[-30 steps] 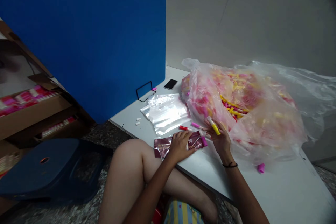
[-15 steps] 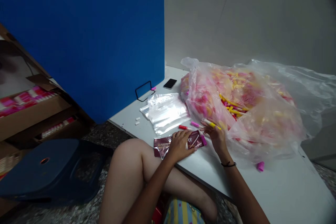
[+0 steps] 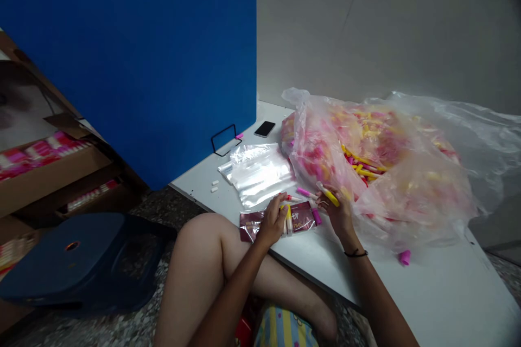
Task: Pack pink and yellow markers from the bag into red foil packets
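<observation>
My left hand [image 3: 272, 222] lies over a maroon printed packet [image 3: 305, 217], its fingertips reaching the capped end of a red-and-white marker pen [image 3: 295, 198]. Thumb and fingers look apart. Just right of the thumb, a yellow-and-white marker pen [image 3: 288, 220] lies across the packet. In the fingers of my right hand [image 3: 340, 219] is a second yellow-and-white marker pen [image 3: 330, 196], slanted above the table. Between the hands, beyond the packet, is a pink-and-white marker pen [image 3: 305, 193]. A magenta cap [image 3: 316, 216] touches the packet's right end.
A big translucent bag [image 3: 415, 195] of pink, red and yellow pens covers the right of the white table [image 3: 443, 287]. Clear plastic sleeves [image 3: 262, 173], a phone [image 3: 265, 129] and small white plugs [image 3: 214, 190] lie farther back. A blue panel [image 3: 163, 65] and stool [image 3: 81, 260] are at left.
My left hand has drawn back left and its fingers have lifted toward the red pen, uncovering the yellow-and-white pen on the packet. My right hand's pen has tilted slightly.
</observation>
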Motion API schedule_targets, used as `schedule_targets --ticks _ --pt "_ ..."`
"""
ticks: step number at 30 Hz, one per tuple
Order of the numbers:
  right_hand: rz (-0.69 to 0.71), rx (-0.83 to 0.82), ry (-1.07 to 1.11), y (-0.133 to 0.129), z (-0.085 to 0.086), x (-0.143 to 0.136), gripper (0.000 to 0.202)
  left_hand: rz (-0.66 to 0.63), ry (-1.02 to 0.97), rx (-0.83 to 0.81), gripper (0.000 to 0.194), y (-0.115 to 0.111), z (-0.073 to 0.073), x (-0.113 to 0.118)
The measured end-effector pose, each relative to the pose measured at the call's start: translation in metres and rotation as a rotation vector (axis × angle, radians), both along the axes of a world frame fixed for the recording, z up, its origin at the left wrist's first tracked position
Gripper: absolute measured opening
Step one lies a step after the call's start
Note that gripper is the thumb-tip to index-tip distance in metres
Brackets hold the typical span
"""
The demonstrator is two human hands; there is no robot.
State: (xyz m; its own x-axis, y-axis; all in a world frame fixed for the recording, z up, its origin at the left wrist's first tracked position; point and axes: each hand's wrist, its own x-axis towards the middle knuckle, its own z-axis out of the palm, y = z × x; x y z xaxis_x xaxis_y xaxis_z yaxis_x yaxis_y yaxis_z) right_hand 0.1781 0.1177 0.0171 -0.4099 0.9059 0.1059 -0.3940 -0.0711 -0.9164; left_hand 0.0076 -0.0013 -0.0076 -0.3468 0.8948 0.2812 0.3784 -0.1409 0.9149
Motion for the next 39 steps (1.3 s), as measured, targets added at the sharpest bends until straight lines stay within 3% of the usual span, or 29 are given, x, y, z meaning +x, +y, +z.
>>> schedule_targets --ticks 10,16,20,24,30,34,39 --pt "-0.073 0.015 -0.153 -0.002 0.001 -0.003 0.028 -0.012 0.045 -0.021 0.039 0.001 0.001 0.000" --pt "-0.066 0.158 -0.182 0.000 -0.004 -0.002 0.036 -0.018 0.062 -0.016 0.038 0.001 0.001 0.000" --pt "-0.173 0.259 -0.351 0.004 -0.007 0.000 0.031 -0.025 0.115 -0.032 0.038 0.001 0.003 0.000" --pt "-0.137 0.266 -0.464 0.009 -0.015 0.000 0.035 -0.022 0.208 -0.057 0.040 0.001 0.006 0.001" --pt "-0.046 0.296 -0.463 0.008 -0.020 -0.002 0.061 -0.090 0.459 -0.114 0.075 0.000 0.010 0.005" --pt "-0.011 0.361 -0.580 0.006 -0.017 0.000 0.043 -0.140 0.585 -0.162 0.100 0.000 0.010 0.008" --pt "-0.053 0.460 -0.690 0.006 -0.017 -0.002 0.034 -0.123 0.604 -0.180 0.096 0.000 0.008 0.009"
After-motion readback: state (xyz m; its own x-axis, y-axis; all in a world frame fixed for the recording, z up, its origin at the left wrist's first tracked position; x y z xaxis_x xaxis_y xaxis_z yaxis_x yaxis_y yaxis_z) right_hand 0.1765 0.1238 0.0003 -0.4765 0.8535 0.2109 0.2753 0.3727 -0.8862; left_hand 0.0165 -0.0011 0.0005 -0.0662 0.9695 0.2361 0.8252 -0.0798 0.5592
